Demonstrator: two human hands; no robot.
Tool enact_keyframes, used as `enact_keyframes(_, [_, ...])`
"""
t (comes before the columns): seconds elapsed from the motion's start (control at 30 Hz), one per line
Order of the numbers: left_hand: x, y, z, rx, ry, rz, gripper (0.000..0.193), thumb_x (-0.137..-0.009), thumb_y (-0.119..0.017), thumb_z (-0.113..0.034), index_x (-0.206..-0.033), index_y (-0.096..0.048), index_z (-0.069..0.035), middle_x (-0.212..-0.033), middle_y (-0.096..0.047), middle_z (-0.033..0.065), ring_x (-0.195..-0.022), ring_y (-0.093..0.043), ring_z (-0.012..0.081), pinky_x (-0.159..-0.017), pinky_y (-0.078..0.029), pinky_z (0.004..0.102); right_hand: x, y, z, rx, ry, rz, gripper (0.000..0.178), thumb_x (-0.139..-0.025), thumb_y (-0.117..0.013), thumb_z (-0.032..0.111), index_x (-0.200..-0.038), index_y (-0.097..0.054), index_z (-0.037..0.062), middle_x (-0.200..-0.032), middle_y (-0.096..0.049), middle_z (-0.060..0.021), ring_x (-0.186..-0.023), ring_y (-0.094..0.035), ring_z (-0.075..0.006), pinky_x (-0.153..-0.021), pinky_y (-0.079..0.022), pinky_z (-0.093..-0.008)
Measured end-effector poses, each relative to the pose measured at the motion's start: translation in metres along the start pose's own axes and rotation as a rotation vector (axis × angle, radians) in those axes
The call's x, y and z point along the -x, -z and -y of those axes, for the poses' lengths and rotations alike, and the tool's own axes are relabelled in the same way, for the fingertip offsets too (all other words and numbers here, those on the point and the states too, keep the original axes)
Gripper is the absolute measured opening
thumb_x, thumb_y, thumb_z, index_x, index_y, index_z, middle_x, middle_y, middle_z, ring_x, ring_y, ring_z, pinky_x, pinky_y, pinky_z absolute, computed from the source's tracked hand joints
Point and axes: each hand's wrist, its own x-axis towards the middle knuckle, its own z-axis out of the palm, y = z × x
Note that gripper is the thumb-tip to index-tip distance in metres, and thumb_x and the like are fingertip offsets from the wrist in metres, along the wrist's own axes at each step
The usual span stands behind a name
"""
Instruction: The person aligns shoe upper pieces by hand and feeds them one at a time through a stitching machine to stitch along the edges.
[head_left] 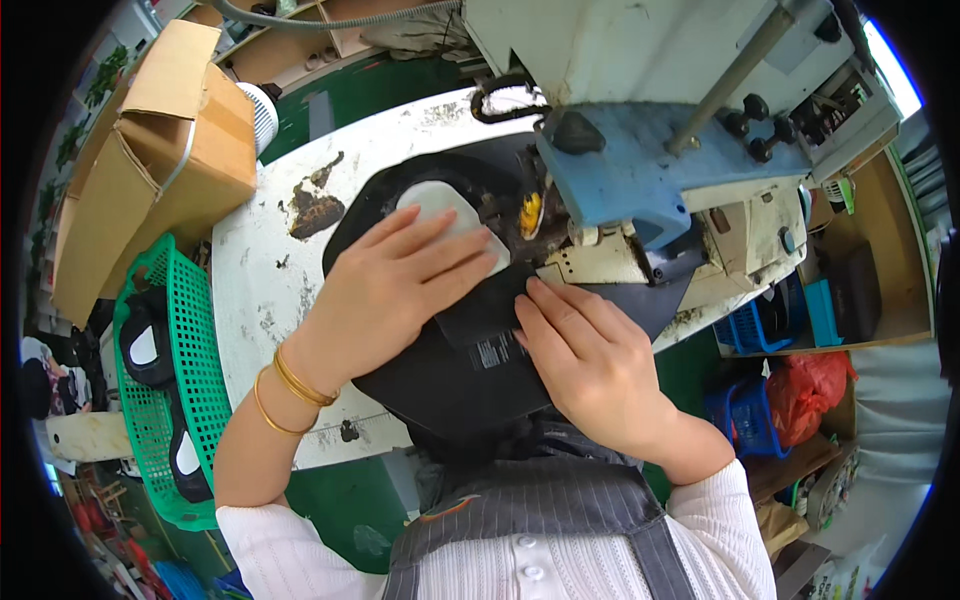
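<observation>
Worn white worktable under a sewing machine, black piece lying flat at its foot, left hand spread open pressing the white patch and the piece, right hand flat, fingers together on the piece beside the needle area, green basket and cardboard box at left.

Black fabric piece with a white patch, green basket, blue machine head, gold bangles.

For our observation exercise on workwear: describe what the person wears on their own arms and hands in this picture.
Both hands are bare, without gloves. The left hand has two thin gold bangles at the wrist. White ribbed knit sleeves are pushed up both forearms. The right hand shows no jewellery.
</observation>
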Motion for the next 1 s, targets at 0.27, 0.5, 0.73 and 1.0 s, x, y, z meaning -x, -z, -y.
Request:
enact_keyframes(0.27, [-0.005, 0.001, -0.002, -0.010, 0.020, -0.042, 0.052, -0.069, -0.056, 0.006, -0.117, -0.066, -0.012, -0.120, -0.064, 0.0030, -0.117, -0.057, 0.0273, -0.105, -0.044, 0.0438, 0.001, 0.003, 0.009, -0.099, -0.128, -0.025, 0.038, -0.073, -0.076, 0.012, -0.104, -0.063, -0.0057, -0.111, -0.065, -0.0172, -0.102, -0.062, -0.0308, -0.085, -0.052, -0.0378])
enact_keyframes(0.5, [-0.007, -0.002, -0.007, -0.034, 0.030, -0.032, 0.054, -0.068, -0.055, 0.008, -0.117, -0.066, -0.011, -0.119, -0.064, 0.0031, -0.116, -0.058, 0.0275, -0.104, -0.045, 0.0436, 0.008, -0.003, 0.007, -0.087, -0.127, -0.057, 0.041, -0.071, -0.075, 0.016, -0.104, -0.063, -0.0058, -0.111, -0.064, -0.0171, -0.101, -0.060, -0.0298, -0.083, -0.052, -0.0371])
enact_keyframes(0.73, [-0.006, -0.001, -0.005, -0.050, 0.052, -0.040, 0.059, -0.064, -0.054, 0.010, -0.117, -0.066, -0.013, -0.118, -0.065, 0.0035, -0.117, -0.058, 0.0282, -0.101, -0.047, 0.0425, 0.007, -0.004, 0.009, -0.082, -0.139, -0.074, 0.044, -0.071, -0.076, 0.018, -0.105, -0.063, -0.0063, -0.112, -0.063, -0.0168, -0.102, -0.060, -0.0299, -0.084, -0.051, -0.0374])
enact_keyframes(1.0, [-0.007, -0.001, -0.003, -0.075, 0.061, -0.027, 0.062, -0.063, -0.053, 0.011, -0.118, -0.066, -0.015, -0.119, -0.065, 0.0041, -0.119, -0.057, 0.0288, -0.100, -0.047, 0.0414, 0.006, -0.005, 0.012, -0.092, -0.166, -0.057, 0.047, -0.071, -0.076, 0.022, -0.106, -0.063, -0.0066, -0.114, -0.063, -0.0168, -0.105, -0.058, -0.0301, -0.086, -0.049, -0.0378])
